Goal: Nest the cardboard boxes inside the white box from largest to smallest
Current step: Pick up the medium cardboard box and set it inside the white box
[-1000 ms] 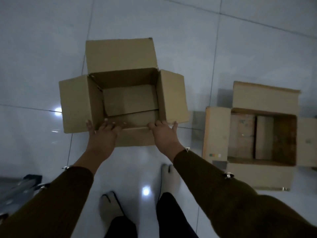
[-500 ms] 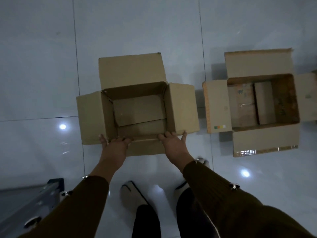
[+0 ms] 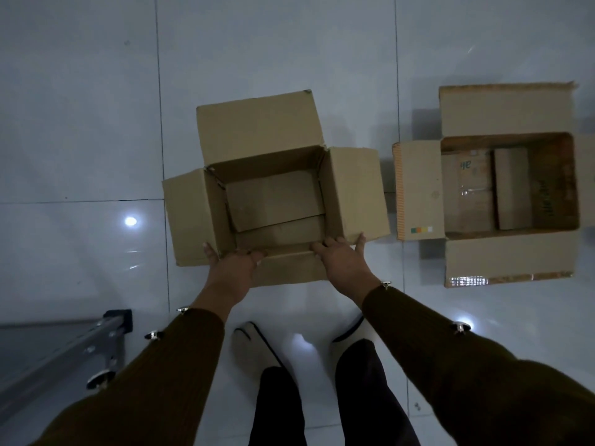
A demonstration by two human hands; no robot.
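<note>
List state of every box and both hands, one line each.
Cardboard box: on the floor, all four flaps open, empty inside.
Second box: on the floor to the right, flaps open, smaller boxes lying inside.
Left hand: grip on the cardboard box's near edge, left corner.
Right hand: grip on the same edge, right corner.

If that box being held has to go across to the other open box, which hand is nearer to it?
The right hand. It grips the held box at the corner nearest the other open box; the left hand grips the far corner. Both would probably lift together.
</note>
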